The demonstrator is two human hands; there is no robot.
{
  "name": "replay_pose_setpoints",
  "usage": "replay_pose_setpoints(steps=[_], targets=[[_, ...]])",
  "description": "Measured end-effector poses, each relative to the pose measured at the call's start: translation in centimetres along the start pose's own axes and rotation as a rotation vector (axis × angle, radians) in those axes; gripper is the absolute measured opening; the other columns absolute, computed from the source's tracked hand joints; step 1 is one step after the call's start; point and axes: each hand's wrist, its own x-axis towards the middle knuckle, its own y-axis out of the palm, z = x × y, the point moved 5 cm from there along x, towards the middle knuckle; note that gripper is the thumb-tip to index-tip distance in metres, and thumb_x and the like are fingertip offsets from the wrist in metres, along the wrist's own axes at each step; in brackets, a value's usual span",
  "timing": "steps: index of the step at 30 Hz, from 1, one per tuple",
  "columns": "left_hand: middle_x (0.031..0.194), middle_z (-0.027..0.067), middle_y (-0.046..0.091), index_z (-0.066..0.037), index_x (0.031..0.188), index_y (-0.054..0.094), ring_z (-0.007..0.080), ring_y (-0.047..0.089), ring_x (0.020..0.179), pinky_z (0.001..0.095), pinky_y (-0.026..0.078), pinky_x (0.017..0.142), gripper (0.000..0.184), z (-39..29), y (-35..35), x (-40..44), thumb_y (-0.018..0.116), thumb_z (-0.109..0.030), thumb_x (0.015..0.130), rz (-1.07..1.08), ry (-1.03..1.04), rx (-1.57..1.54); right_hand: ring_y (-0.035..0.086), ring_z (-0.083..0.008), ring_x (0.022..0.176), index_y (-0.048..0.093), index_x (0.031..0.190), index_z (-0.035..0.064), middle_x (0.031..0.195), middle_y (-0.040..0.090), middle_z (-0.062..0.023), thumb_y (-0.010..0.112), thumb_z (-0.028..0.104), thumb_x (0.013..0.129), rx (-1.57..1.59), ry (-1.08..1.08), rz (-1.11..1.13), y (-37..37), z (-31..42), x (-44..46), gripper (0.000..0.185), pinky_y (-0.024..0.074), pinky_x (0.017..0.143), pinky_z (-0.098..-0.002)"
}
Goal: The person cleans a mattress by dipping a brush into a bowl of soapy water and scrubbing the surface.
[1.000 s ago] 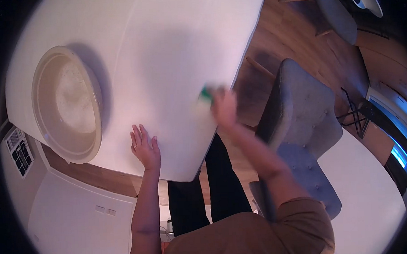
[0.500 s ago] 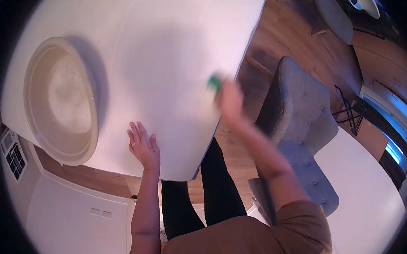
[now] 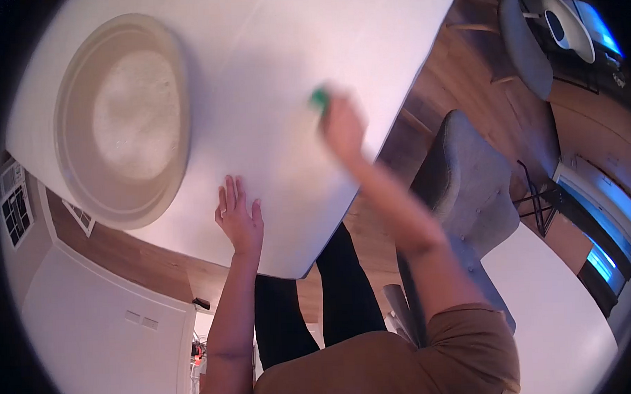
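Closed round a green thing [image 3: 319,98], the right hand [image 3: 344,126] held it over the white table [image 3: 285,226], too blurred to show any contact; it looked light and soft, best grasped by its sides; the left hand [image 3: 240,220] rested spread, holding nothing.

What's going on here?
One person is at a white table. Their right hand grips a small green item at the tabletop; both are too blurred to say exactly what it is. The left hand rests on the table, fingers extended, holding nothing. A beige basin with whitish contents stands on the table, left of both hands.
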Motion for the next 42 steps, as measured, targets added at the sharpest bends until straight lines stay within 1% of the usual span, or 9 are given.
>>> replay_pose_setpoints(steps=[6, 12, 15, 19, 23, 31, 34, 37, 42], targets=[[0.141, 0.0135, 0.044, -0.004, 0.136, 0.044, 0.0303, 0.042, 0.129, 0.0378, 0.029, 0.108, 0.05, 9.4, -3.2, -1.4, 0.057, -0.008, 0.088, -0.198, -0.239, -0.541, 0.056, -0.0297, 0.105, 0.06, 0.115, 0.0138, 0.113, 0.056, -0.0166, 0.046, 0.012, 0.085, 0.071, -0.629, 0.494, 4.9, 7.0, -12.0, 0.033, 0.0451, 0.085, -0.0509], [0.142, 0.0103, 0.043, -0.002, 0.143, 0.03, 0.0237, 0.038, 0.132, 0.0386, 0.027, 0.109, 0.053, 22.3, -7.5, -4.7, 0.046, -0.026, 0.098, -0.453, -0.651, -0.901, 0.062, -0.0371, 0.089, 0.05, 0.116, 0.0106, 0.097, 0.06, -0.0177, 0.052, 0.019, 0.087, -0.099, 0.113, -0.268, -6.8, -6.5, 13.7, 0.03, 0.0503, 0.072, -0.0497], [0.146, 0.0129, 0.036, -0.002, 0.148, 0.007, 0.0304, 0.031, 0.135, 0.0443, 0.016, 0.114, 0.077, 19.9, -9.3, -2.3, 0.039, -0.05, 0.096, -0.482, -0.715, -1.176, 0.061, -0.0372, 0.084, 0.049, 0.113, 0.0039, 0.093, 0.059, -0.0205, 0.053, 0.015, 0.085, 0.015, -0.018, -0.276, -2.5, -1.4, 4.5, 0.031, 0.049, 0.07, -0.05], [0.148, 0.0121, 0.029, -0.011, 0.144, 0.025, 0.0263, 0.025, 0.138, 0.0476, 0.02, 0.11, 0.066, 16.3, -10.9, 1.3, 0.046, -0.048, 0.094, -0.781, -0.892, -1.655, 0.06, -0.0347, 0.089, 0.055, 0.106, 0.0006, 0.095, 0.059, -0.0191, 0.051, 0.009, 0.081, 0.147, -0.482, 0.152, 7.5, 9.4, -21.1, 0.027, 0.0477, 0.08, -0.0481], [0.136, 0.0151, 0.041, -0.01, 0.138, 0.036, 0.0253, 0.038, 0.128, 0.0462, 0.029, 0.107, 0.06, 16.9, -10.3, 3.6, 0.063, -0.022, 0.086, -0.641, -0.762, -1.683, 0.059, -0.032, 0.093, 0.06, 0.103, 0.0033, 0.092, 0.06, -0.0169, 0.048, 0.009, 0.082, 0.191, -0.653, 0.396, 6.7, 11.1, -15.8, 0.025, 0.0466, 0.083, -0.0438], [0.127, 0.0161, 0.048, -0.001, 0.132, 0.035, 0.0304, 0.051, 0.115, 0.0446, 0.045, 0.101, 0.053, 20.0, -8.9, 5.5, 0.054, 0.001, 0.083, -0.665, -0.7, -1.699, 0.058, -0.035, 0.084, 0.052, 0.117, 0.0111, 0.094, 0.056, -0.0183, 0.048, 0.008, 0.085, -0.065, -0.05, -0.41, -4.3, 2.5, 12.2, 0.032, 0.0493, 0.066, -0.0488], [0.128, 0.0164, 0.047, -0.003, 0.133, 0.032, 0.0317, 0.05, 0.117, 0.0479, 0.044, 0.102, 0.055, 19.1, -8.6, 5.3, 0.052, 0.001, 0.083, -0.701, -0.784, -1.737, 0.06, -0.0324, 0.08, 0.058, 0.099, 0.0001, 0.079, 0.059, -0.0187, 0.048, 0.01, 0.084, 0.006, -0.176, 0.049, 4.3, 8.6, -1.2, 0.021, 0.0492, 0.068, -0.0464], [0.13, 0.0173, 0.045, -0.006, 0.135, 0.029, 0.0327, 0.049, 0.118, 0.0505, 0.044, 0.101, 0.057, 19.2, -8.3, 5.3, 0.051, 0.001, 0.083, -0.707, -0.765, -1.705, 0.055, -0.0325, 0.106, 0.054, 0.124, 0.0188, 0.115, 0.054, -0.0167, 0.049, 0.007, 0.08, 0.127, -0.837, 0.382, 5.3, 15.9, -15.5, 0.045, 0.0449, 0.087, -0.0488], [0.132, 0.0164, 0.045, -0.008, 0.135, 0.034, 0.0327, 0.049, 0.119, 0.0498, 0.043, 0.101, 0.056, 21.4, -8.3, 4.7, 0.052, 0.0, 0.083, -0.619, -0.747, -1.67, 0.059, -0.029, 0.084, 0.06, 0.1, 0.0055, 0.093, 0.062, -0.0124, 0.05, 0.009, 0.081, 0.016, -0.736, 0.084, 2.3, 8.4, 6.6, 0.022, 0.0467, 0.073, -0.0424]])
